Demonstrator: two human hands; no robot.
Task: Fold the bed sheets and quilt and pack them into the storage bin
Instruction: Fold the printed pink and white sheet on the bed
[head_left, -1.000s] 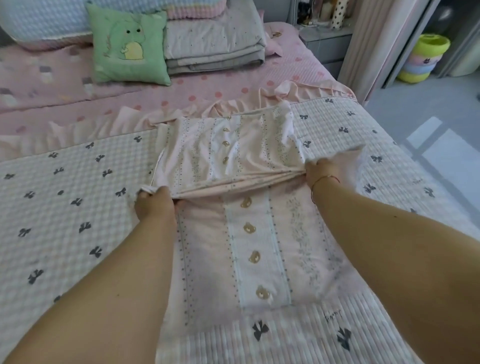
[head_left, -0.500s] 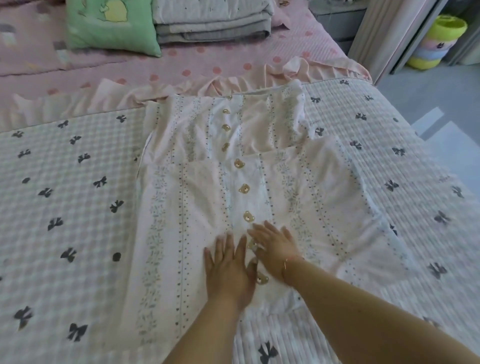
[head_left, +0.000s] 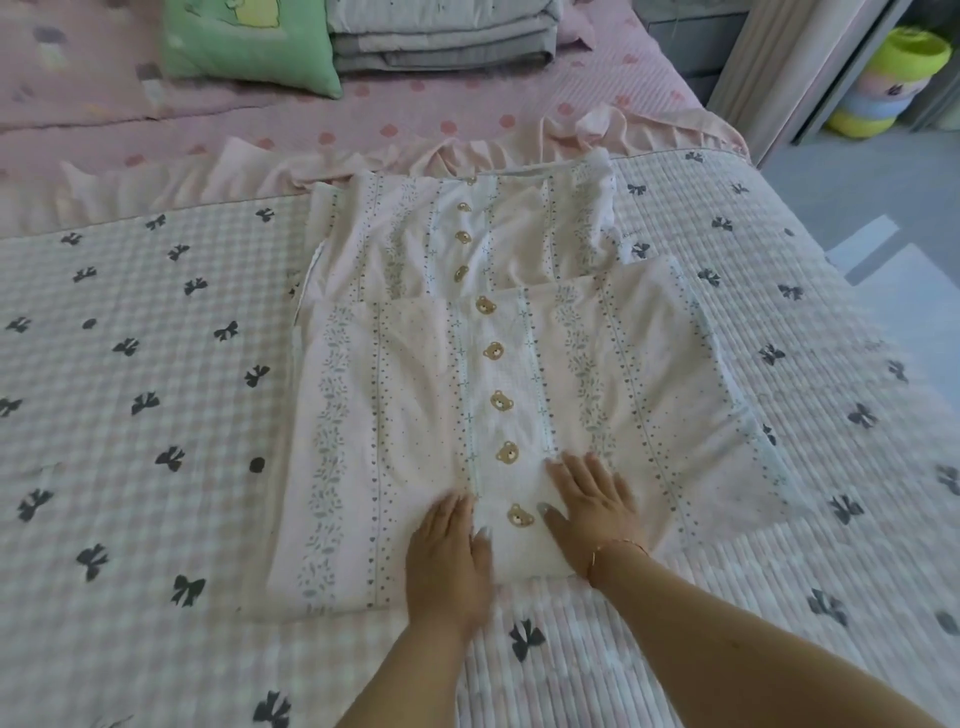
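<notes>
- Pressing flat, the left hand (head_left: 449, 558) and right hand (head_left: 592, 512) rest open-palmed, gripping nothing, on the folded sheet (head_left: 415, 415).
- Smoothing likely sets its crease against the quilt (head_left: 130, 415) beneath.

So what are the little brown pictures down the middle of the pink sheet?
Brown teddy-bear faces in a row down the pale pink folded sheet; head view.

Low in the frame's centre we see the left hand (head_left: 447, 558) and right hand (head_left: 592, 512) pressed flat on the folded pink bear-print sheet (head_left: 415, 415), which lies on the bow-patterned quilt (head_left: 130, 389).
</notes>
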